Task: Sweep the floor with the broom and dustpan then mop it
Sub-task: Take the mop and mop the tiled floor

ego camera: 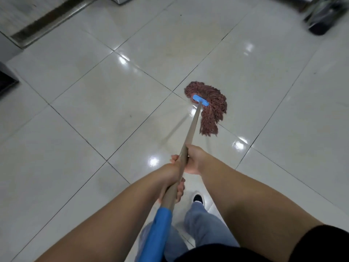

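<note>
Head camera is showing you gripping the mop handle [190,133] with both hands — right hand [192,159] higher, left hand [172,183] lower. The mop head [209,106] is lying on the tiled floor [94,110] ahead, with bare tiles spreading around it — furniture edges are staying at the far top.

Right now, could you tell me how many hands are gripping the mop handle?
2: the right hand grips farther down the mop handle, the left hand nearer the body, just above its blue grip.
</note>
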Tool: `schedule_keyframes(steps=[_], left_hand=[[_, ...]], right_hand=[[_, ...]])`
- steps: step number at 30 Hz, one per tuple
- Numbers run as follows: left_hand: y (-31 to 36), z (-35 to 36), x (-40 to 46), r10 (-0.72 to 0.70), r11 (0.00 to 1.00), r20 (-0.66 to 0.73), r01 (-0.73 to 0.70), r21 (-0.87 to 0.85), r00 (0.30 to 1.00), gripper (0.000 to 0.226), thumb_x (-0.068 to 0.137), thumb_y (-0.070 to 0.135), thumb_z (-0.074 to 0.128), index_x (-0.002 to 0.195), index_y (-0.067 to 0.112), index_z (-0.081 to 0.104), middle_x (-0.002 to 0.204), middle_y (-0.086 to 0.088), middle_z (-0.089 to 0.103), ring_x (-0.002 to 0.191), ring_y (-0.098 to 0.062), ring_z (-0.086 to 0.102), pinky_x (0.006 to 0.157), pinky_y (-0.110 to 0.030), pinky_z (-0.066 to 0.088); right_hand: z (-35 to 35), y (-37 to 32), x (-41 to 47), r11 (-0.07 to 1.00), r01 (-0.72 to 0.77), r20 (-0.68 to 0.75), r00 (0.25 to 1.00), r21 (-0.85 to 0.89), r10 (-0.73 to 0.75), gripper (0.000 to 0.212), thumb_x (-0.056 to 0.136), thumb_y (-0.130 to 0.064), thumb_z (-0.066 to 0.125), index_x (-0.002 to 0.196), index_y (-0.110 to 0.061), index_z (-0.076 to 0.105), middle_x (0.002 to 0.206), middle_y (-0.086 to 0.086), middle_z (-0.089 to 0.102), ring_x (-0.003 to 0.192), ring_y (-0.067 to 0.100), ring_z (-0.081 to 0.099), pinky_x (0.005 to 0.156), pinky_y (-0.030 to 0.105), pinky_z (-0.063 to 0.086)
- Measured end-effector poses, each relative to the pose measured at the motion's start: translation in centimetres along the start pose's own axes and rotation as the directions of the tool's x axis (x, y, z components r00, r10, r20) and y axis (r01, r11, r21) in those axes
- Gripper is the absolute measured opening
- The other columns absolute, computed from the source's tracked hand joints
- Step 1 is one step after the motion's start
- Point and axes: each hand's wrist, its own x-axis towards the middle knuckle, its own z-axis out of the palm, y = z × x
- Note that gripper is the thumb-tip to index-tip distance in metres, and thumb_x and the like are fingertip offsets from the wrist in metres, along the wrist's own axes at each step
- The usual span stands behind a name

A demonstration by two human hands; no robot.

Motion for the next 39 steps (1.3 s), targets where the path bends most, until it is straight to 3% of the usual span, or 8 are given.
schedule_keyframes(steps=[6, 11, 14, 17, 20, 22, 29, 39], left_hand=[[12.4, 2.7, 0.8, 0.020, 1.000, 0.006, -0.020, -0.011, 1.000, 0.065, 0.085, 0.071, 0.030, 0.067, 0.010, 0.043, 0.034, 0.000, 0.040, 0.022, -0.009, 0.035, 0.032, -0.009, 0.032], [23.5, 2.8, 2.3, 0.004, 1.000, 0.004, -0.004, 0.027, 1.000, 0.063, 0.085, 0.069, 0.034, 0.060, 0.012, 0.042, 0.037, 0.001, 0.041, 0.023, -0.010, 0.036, 0.033, -0.010, 0.034], [31.2, 2.0, 3.2, 0.051, 0.999, 0.057, -0.052, 0.012, 0.997, 0.059, 0.089, 0.065, 0.035, 0.067, 0.010, 0.043, 0.037, -0.001, 0.041, 0.023, -0.010, 0.036, 0.032, -0.011, 0.034], [38.8, 1.1, 3.2, 0.074, 0.997, 0.105, -0.075, 0.007, 0.992, 0.058, 0.089, 0.063, 0.036, 0.070, 0.009, 0.043, 0.036, 0.000, 0.042, 0.022, -0.010, 0.037, 0.031, -0.010, 0.033], [46.0, 1.0, 3.4, 0.124, 0.992, 0.088, -0.124, -0.008, 0.988, 0.054, 0.092, 0.059, 0.035, 0.071, 0.009, 0.041, 0.035, 0.001, 0.041, 0.021, -0.009, 0.036, 0.031, -0.009, 0.032], [50.1, 1.9, 3.2, 0.146, 0.989, 0.081, -0.146, -0.010, 0.986, 0.052, 0.094, 0.054, 0.034, 0.071, 0.009, 0.042, 0.034, 0.001, 0.040, 0.021, -0.009, 0.035, 0.030, -0.008, 0.032], [62.9, 7.8, 4.8, 0.133, 0.991, 0.121, -0.131, -0.025, 0.984, 0.053, 0.098, 0.049, 0.029, 0.064, 0.010, 0.041, 0.032, 0.001, 0.036, 0.019, -0.010, 0.031, 0.032, -0.006, 0.030], [87.2, 14.1, 10.1, 0.078, 0.994, 0.092, -0.085, 0.076, 0.993, 0.063, 0.092, 0.064, 0.020, 0.065, 0.010, 0.040, 0.035, 0.000, 0.037, 0.022, -0.011, 0.034, 0.033, -0.009, 0.033]], right_hand=[[1.1, -12.0, 2.3, 0.998, 0.049, -0.154, 0.986, -0.044, -0.056, 0.025, 0.097, -0.015, 0.024, 0.076, -0.008, 0.038, 0.068, 0.008, 0.041, 0.047, 0.015, 0.038, 0.032, 0.011, 0.034], [3.2, -22.3, 5.2, 0.995, 0.063, -0.225, 0.971, -0.076, -0.079, 0.022, 0.096, -0.016, 0.023, 0.090, -0.006, 0.041, 0.066, 0.008, 0.044, 0.041, 0.014, 0.040, 0.030, 0.008, 0.032], [5.1, -29.8, 7.0, 0.996, 0.051, -0.249, 0.966, -0.078, -0.069, 0.026, 0.095, -0.018, 0.025, 0.079, -0.007, 0.042, 0.060, 0.006, 0.047, 0.032, 0.013, 0.045, 0.034, 0.015, 0.035], [7.0, -37.2, 8.1, 0.998, 0.027, -0.225, 0.974, -0.058, -0.039, 0.025, 0.095, -0.014, 0.025, 0.079, -0.006, 0.041, 0.064, 0.009, 0.049, 0.048, 0.015, 0.047, 0.043, 0.026, 0.041], [8.6, -43.7, 8.7, 0.998, 0.067, -0.209, 0.976, -0.005, -0.066, 0.025, 0.098, -0.014, 0.025, 0.078, -0.005, 0.038, 0.072, 0.013, 0.053, 0.054, 0.019, 0.055, 0.045, 0.025, 0.052], [9.0, -47.3, 8.9, 0.995, 0.095, -0.228, 0.969, -0.007, -0.094, 0.027, 0.099, -0.014, 0.026, 0.075, -0.006, 0.038, 0.069, 0.011, 0.053, 0.053, 0.017, 0.054, 0.051, 0.027, 0.050], [6.2, -60.7, 12.9, 0.987, 0.139, -0.309, 0.938, -0.074, -0.155, 0.032, 0.098, -0.021, 0.028, 0.073, -0.009, 0.043, 0.062, 0.005, 0.046, 0.049, 0.014, 0.041, 0.047, 0.025, 0.035], [3.2, -85.7, 20.1, 0.996, 0.009, -0.299, 0.954, -0.092, -0.036, 0.031, 0.099, -0.026, 0.034, 0.074, -0.008, 0.040, 0.064, 0.006, 0.051, 0.047, 0.013, 0.047, 0.040, 0.023, 0.040]])
